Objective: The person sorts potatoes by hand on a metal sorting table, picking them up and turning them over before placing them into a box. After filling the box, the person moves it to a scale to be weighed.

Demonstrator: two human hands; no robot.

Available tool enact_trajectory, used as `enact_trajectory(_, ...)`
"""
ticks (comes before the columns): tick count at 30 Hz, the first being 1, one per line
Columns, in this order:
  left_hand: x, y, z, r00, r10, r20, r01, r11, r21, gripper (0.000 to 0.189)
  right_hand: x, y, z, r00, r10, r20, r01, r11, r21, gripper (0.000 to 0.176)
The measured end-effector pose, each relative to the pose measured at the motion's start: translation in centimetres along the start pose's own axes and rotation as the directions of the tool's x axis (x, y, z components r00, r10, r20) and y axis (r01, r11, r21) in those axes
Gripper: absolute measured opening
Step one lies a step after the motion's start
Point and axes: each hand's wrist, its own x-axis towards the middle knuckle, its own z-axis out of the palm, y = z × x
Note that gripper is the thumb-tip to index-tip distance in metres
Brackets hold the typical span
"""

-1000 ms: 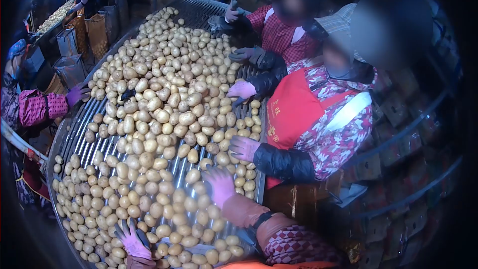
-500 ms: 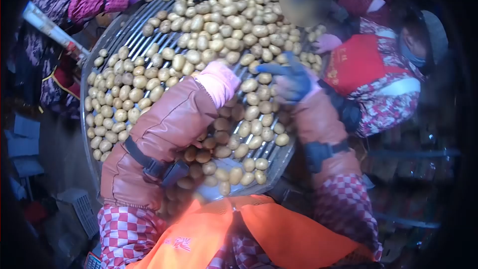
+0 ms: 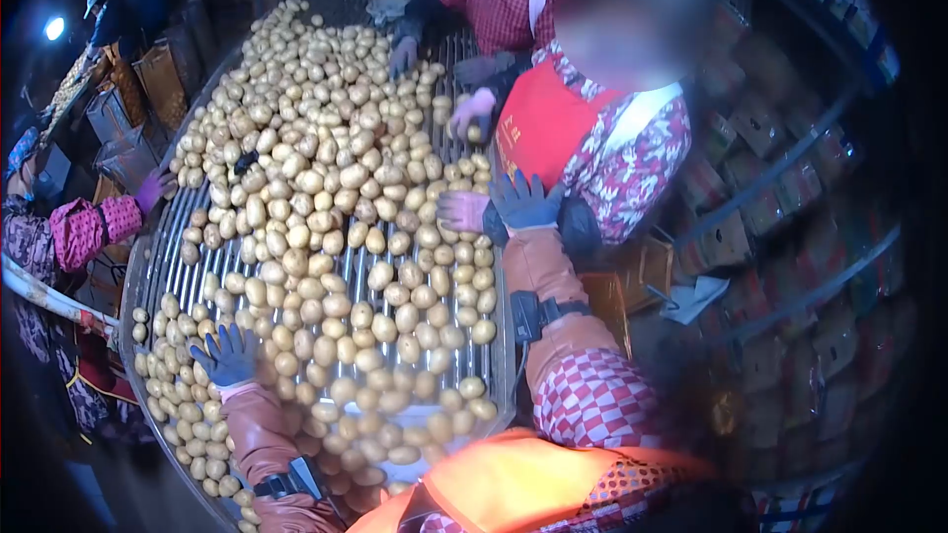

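Many yellowish potatoes [image 3: 296, 192] cover a metal table with slats [image 3: 237, 259]. At the table's lower left, my left hand [image 3: 226, 355], in a blue and pink glove, lies over potatoes with its fingers spread. My right hand [image 3: 524, 201], gloved alike, is spread at the right rim, close to a co-worker's pink-gloved hand [image 3: 462, 210]. No potato shows in either of my hands. A small black object [image 3: 246, 162] lies among the potatoes at the upper left.
A co-worker in a red apron [image 3: 548, 123] stands at the right rim, another in a red checked top [image 3: 499, 5] behind. A third person's pink sleeve [image 3: 97, 229] reaches in from the left. Stacked boxes [image 3: 760, 286] are at the right; a lamp [image 3: 54, 29] shines upper left.
The view has turned right and upward. My left hand has moved to the lower left and its fingers now show spread. My right hand has moved from over the potatoes to the right rim.
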Motion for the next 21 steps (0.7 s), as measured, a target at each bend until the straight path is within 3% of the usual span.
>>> enact_trajectory(1, -1.3, 0.8, -0.2, 1.000, -0.014, 0.009, 0.014, 1.000, 0.008, 0.057, -1.2, 0.7, -0.4, 0.999, 0.012, 0.033, -0.011, 1.000, -0.017, 0.093)
enact_trajectory(3, -2.8, 5.3, 2.2, 0.984, -0.176, -0.026, 0.160, 0.940, -0.301, 0.058, -1.0, 2.6, -0.7, 0.999, 0.037, -0.011, -0.038, 0.998, -0.050, 0.093)
enact_trajectory(4, -2.9, 9.4, 5.0, 0.910, -0.404, -0.096, 0.240, 0.700, -0.672, 0.059, -0.7, 3.4, -0.7, 0.997, 0.054, -0.054, -0.059, 0.995, -0.085, 0.094)
enact_trajectory(5, -2.6, 13.8, 7.9, 0.808, -0.579, -0.108, 0.196, 0.437, -0.878, 0.060, -0.2, 4.0, -1.6, 0.992, 0.125, -0.001, -0.124, 0.990, -0.066, 0.090)
enact_trajectory(7, -2.5, 19.1, 11.4, 0.718, -0.693, -0.061, 0.127, 0.217, -0.968, 0.062, 0.0, 5.3, -3.3, 0.984, 0.175, 0.028, -0.172, 0.982, -0.074, 0.087)
enact_trajectory(11, -3.9, 20.9, 13.5, 0.760, -0.649, 0.027, 0.244, 0.246, -0.938, 0.073, -2.1, 7.2, -3.8, 0.939, 0.342, 0.033, -0.339, 0.939, -0.061, 0.081)
enact_trajectory(14, -4.9, 20.2, 13.9, 0.775, -0.630, 0.050, 0.315, 0.316, -0.895, 0.075, -3.3, 8.6, -3.8, 0.944, 0.322, -0.080, -0.330, 0.932, -0.151, 0.081)
enact_trajectory(21, -6.8, 21.4, 15.2, 0.775, -0.631, 0.035, 0.388, 0.432, -0.815, 0.078, -4.8, 9.7, -3.4, 0.934, 0.330, -0.135, -0.347, 0.928, -0.135, 0.080)
